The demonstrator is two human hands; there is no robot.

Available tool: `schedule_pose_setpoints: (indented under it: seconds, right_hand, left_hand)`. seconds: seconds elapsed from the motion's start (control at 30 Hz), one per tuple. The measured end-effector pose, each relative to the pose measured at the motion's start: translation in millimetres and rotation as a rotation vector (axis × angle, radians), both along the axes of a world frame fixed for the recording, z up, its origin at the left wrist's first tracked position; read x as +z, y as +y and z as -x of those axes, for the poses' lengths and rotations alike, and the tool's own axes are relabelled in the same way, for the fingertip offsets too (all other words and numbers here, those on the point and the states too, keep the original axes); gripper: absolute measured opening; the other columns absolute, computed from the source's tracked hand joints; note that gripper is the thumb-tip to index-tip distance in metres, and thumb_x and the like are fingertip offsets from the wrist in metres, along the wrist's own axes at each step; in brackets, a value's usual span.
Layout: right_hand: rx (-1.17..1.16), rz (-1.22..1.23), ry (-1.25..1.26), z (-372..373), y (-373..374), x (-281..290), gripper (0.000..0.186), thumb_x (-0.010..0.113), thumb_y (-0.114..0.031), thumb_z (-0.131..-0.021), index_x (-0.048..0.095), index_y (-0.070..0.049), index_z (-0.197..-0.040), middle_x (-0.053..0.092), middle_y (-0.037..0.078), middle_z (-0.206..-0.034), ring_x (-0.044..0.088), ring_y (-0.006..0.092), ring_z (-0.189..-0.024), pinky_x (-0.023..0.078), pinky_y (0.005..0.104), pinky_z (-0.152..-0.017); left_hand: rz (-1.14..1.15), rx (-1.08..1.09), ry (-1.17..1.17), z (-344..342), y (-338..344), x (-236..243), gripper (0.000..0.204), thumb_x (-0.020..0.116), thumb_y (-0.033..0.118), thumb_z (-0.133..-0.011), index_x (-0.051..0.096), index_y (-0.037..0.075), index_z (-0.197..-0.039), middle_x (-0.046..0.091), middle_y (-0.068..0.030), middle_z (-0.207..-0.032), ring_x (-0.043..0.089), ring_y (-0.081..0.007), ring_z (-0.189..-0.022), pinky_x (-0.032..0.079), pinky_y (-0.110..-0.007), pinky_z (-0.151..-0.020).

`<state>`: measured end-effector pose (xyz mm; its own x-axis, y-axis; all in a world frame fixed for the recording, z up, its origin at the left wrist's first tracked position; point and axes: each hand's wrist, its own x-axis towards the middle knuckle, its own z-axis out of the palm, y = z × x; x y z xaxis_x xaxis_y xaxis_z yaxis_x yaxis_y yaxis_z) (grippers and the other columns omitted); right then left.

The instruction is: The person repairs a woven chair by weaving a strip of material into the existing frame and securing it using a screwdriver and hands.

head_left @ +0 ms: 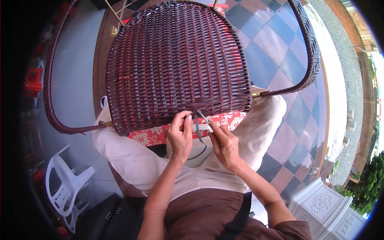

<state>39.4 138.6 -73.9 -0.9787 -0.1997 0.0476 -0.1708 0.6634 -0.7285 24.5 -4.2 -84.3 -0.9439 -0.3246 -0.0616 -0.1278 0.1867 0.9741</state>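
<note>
Evidently, right hand [225, 145] closed on slim grey rod-like piece [204, 117], end finger-hidden | left hand [180, 135] curled, can't tell whether holding | brown woven wicker chair [176, 68] just beyond, arms cut off

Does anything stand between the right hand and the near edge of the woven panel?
Nothing visible blocks the right hand: the thin metal tool in it extends up to about the near edge of the woven panel. A loose dark strand hangs between the two hands, close by.
</note>
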Motion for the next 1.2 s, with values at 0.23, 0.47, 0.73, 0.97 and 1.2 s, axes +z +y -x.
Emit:
schedule_pose_setpoints:
  seconds: [0.23, 0.47, 0.73, 0.97, 1.2]
  right_hand:
    - [0.004, 0.15, 0.061, 0.0, 0.8, -23.8, 0.04, 0.061, -0.002, -0.079, 0.054, -0.004, -0.119, 0.052, 0.012, -0.077, 0.056, 0.0291, -0.062, 0.043, 0.0393, -0.05]
    - [0.016, 0.119, 0.104, -1.5, -1.9, -35.3, 0.033, 0.059, -0.003, -0.081, 0.048, -0.003, -0.112, 0.053, 0.013, -0.083, 0.057, 0.0324, -0.066, 0.045, 0.0397, -0.053]
    - [-0.007, 0.052, 0.058, -4.3, -5.5, -35.7, 0.028, 0.057, -0.005, -0.083, 0.046, -0.005, -0.109, 0.054, 0.014, -0.086, 0.057, 0.034, -0.068, 0.045, 0.0418, -0.055]
    - [-0.061, 0.252, -0.021, -1.4, -6.9, -38.5, 0.022, 0.056, -0.003, -0.083, 0.048, -0.004, -0.103, 0.057, 0.014, -0.082, 0.057, 0.0317, -0.065, 0.044, 0.0392, -0.055]
    - [-0.189, 0.553, -0.356, -1.3, -10.2, -46.0, 0.009, 0.058, -0.005, -0.083, 0.052, 0.0, -0.089, 0.051, 0.01, -0.063, 0.048, 0.0185, -0.055, 0.04, 0.0297, -0.053]
  left_hand:
    - [-0.041, 0.016, -0.005, -1.3, 2.0, -0.5, 0.012, 0.052, 0.007, -0.092, 0.057, -0.001, -0.099, 0.053, 0.0016, -0.06, 0.046, -0.0029, -0.054, 0.035, -0.018, -0.05]
    - [-0.062, 0.034, -0.011, -1.8, 4.7, -3.2, 0.012, 0.053, 0.008, -0.092, 0.057, -0.001, -0.099, 0.052, 0.0022, -0.06, 0.045, -0.0028, -0.054, 0.036, -0.017, -0.05]
    - [-0.136, 0.048, 0.002, -2.2, 4.6, -5.4, 0.011, 0.053, 0.008, -0.092, 0.057, 0.0, -0.098, 0.051, 0.0024, -0.059, 0.045, -0.0027, -0.054, 0.036, -0.017, -0.051]
    - [-0.122, 0.042, -0.009, -1.8, 5.2, -3.5, 0.011, 0.052, 0.008, -0.092, 0.056, 0.0, -0.098, 0.051, 0.0022, -0.06, 0.045, -0.0028, -0.054, 0.035, -0.017, -0.05]
    - [-0.213, 0.062, -0.035, -1.4, 5.0, -1.3, 0.008, 0.052, 0.003, -0.091, 0.056, -0.001, -0.097, 0.053, 0.0007, -0.061, 0.047, -0.0031, -0.055, 0.038, -0.018, -0.051]
